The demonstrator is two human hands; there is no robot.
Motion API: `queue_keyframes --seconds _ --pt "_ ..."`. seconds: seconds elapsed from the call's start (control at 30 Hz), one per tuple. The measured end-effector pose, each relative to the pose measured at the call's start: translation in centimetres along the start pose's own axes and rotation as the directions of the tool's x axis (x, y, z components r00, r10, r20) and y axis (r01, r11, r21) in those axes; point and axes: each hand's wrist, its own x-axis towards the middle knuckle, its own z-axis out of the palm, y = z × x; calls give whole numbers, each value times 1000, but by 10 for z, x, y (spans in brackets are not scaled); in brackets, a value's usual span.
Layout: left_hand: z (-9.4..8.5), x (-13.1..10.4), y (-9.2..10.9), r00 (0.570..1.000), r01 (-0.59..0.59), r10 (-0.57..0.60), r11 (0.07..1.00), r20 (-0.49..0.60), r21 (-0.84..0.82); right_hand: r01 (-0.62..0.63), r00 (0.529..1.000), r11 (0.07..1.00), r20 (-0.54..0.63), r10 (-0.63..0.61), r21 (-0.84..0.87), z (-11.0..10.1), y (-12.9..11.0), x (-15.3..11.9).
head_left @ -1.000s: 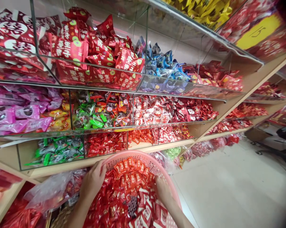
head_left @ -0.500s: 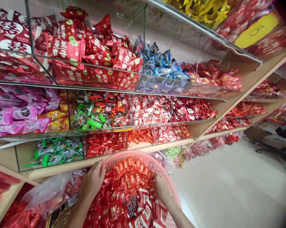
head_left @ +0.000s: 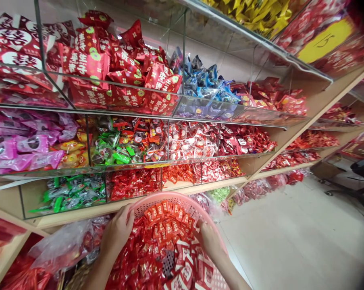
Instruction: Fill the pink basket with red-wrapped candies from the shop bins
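A round pink plastic basket (head_left: 196, 204) with a perforated wall stands at the bottom middle. My left hand (head_left: 119, 228) is closed over its left rim. My right hand (head_left: 208, 238) is inside the basket at the right, fingers curled together beside small orange-red wrapped candies (head_left: 166, 221); whatever they hold, if anything, is hidden. Dark red shiny wrapped candies (head_left: 133, 257) fill the left part of the basket. Red-and-white packets (head_left: 184, 264) lie at the front right, below my right hand. Between these heaps a small patch of the perforated basket floor shows.
Glass-fronted shelves (head_left: 133, 164) with divided bins of wrapped candies rise ahead. Clear plastic bags (head_left: 65, 241) lie at the lower left, below the shelf. Pale floor tiles (head_left: 284, 233) extend to the right, where the black base of a wheeled chair (head_left: 351, 193) stands.
My right hand has shifted very slightly to the right, its fingers still curled. My left hand stays on the rim, and the basket and candies look the same.
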Motion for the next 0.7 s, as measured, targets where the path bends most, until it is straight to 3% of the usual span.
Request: queue_keyframes --seconds 0.13,0.3,0.5,0.7 --pt "0 1 0 1000 3 -3 1000 0 -8 -2 1000 1000 -23 2 -6 -41 -5 27" --pt "2 1 0 1000 -5 4 1000 -13 -16 -43 994 998 -98 39 -40 -76 -16 94" --pt "2 -1 -1 999 -12 11 999 -33 -36 -79 996 987 -55 72 -143 -66 -27 165" --pt "1 0 -1 1000 -15 13 999 -28 -52 -136 991 967 -35 131 -215 -49 -31 189"
